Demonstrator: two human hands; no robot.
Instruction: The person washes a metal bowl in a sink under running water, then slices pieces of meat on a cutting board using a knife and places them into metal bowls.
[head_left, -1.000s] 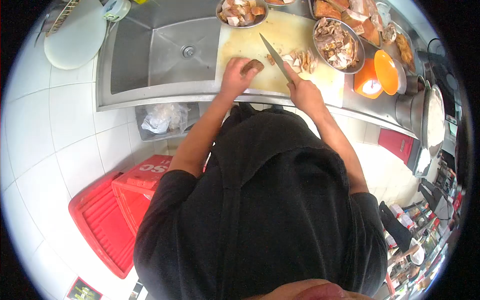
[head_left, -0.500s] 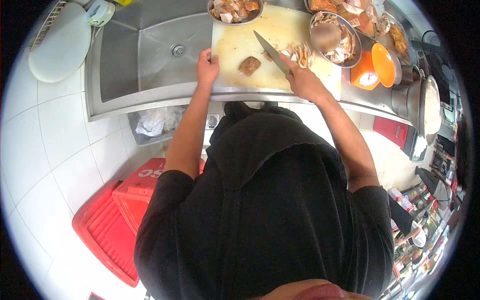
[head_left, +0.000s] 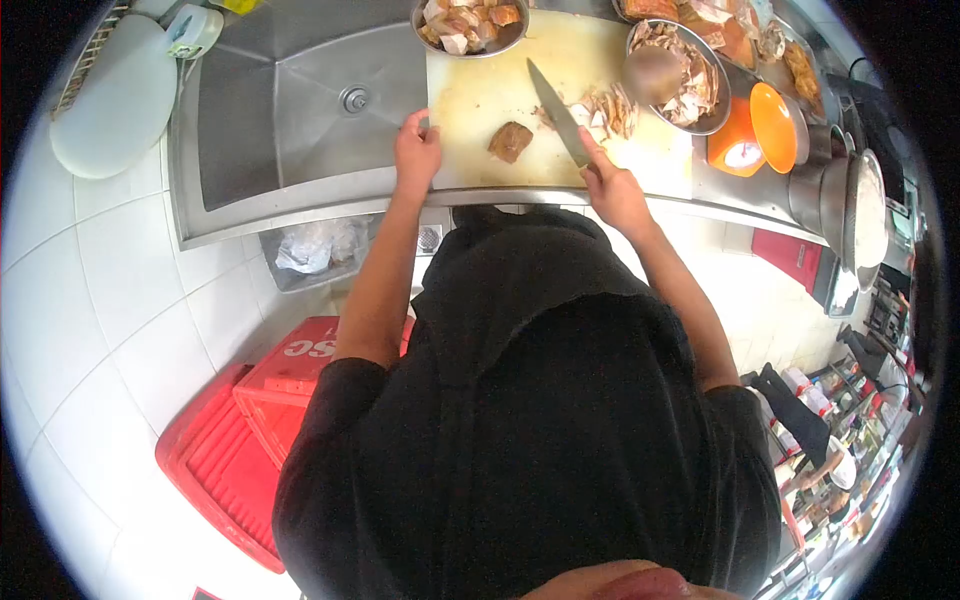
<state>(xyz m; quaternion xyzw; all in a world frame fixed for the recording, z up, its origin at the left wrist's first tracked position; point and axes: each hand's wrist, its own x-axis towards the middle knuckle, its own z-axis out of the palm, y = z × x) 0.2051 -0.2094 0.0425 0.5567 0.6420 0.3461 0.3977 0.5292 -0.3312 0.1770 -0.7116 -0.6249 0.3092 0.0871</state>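
Observation:
My right hand (head_left: 616, 188) is wrapped round the handle of a kitchen knife (head_left: 558, 112), whose blade points away from me and to the left. Below the blade lies a cutting board (head_left: 470, 95), pale and stained. On it, a browned chunk of meat (head_left: 510, 142) sits left of the knife. Sliced meat (head_left: 608, 110) is heaped just right of the blade. At the board's left edge is my left hand (head_left: 416, 155), its fingers loosely bent and the thumb apart, with nothing seen in it. Whether it touches the board I cannot tell.
A steel sink (head_left: 310, 140) lies to the left. Behind the board stands a bowl of meat chunks (head_left: 470, 45); a bowl of sliced meat (head_left: 700, 105) is at its right, beside an orange scale (head_left: 735, 140). Pots (head_left: 820, 195) stand farther right. A red crate (head_left: 285, 370) is below left.
My right hand has drawn slightly toward me, its index finger now stretched along the knife. My left hand remains by the board's edge. The meat chunk appears unmoved on the board; the view has shifted slightly.

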